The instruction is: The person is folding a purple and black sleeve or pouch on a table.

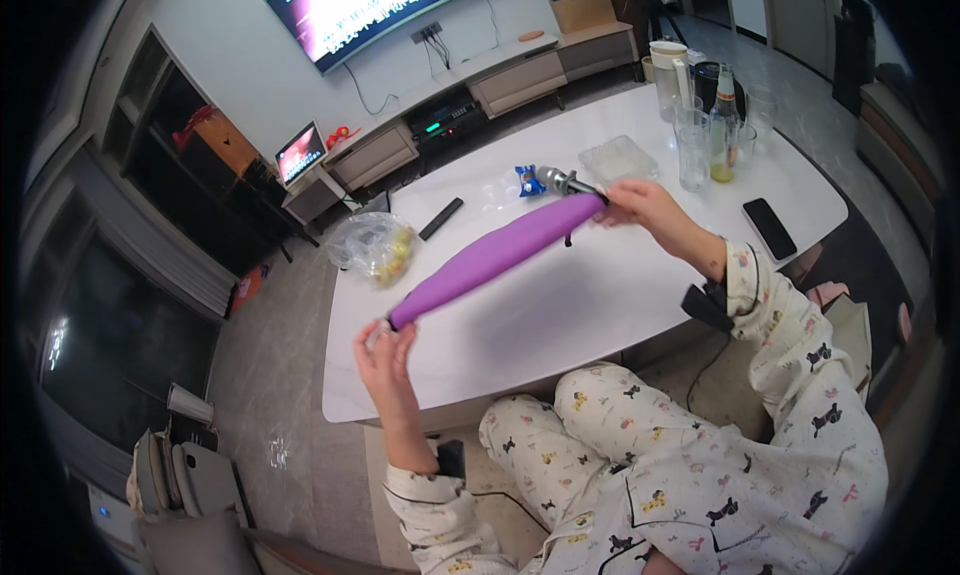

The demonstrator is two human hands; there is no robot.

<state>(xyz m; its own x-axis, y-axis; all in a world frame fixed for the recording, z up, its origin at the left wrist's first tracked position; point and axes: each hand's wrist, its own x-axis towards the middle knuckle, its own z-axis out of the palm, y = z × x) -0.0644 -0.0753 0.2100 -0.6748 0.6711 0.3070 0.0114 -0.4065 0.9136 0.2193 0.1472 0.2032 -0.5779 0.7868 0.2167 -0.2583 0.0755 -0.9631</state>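
A long purple piece, apparently of fabric [495, 255], stretches slantwise above the table, wide in the middle and narrow at its ends. Its near left end, with a dark tip, is pinched in the fingers of my left hand [385, 354]. My right hand [645, 207] grips the other end, higher and farther right. Just behind that end lies a silver-headed microphone [559, 180], its handle partly hidden by the purple piece and my fingers. Beside the microphone head is a small blue packet [530, 181]. Below the piece is the white tabletop [465, 357].
A clear bag of yellowish fruit [390, 256] and a black remote control [442, 219] lie left. Rightward stand a clear plastic box [619, 159], a glass bottle [724, 129], several glasses [693, 155] and a pitcher [670, 80]. A phone [769, 228] rests near the right edge.
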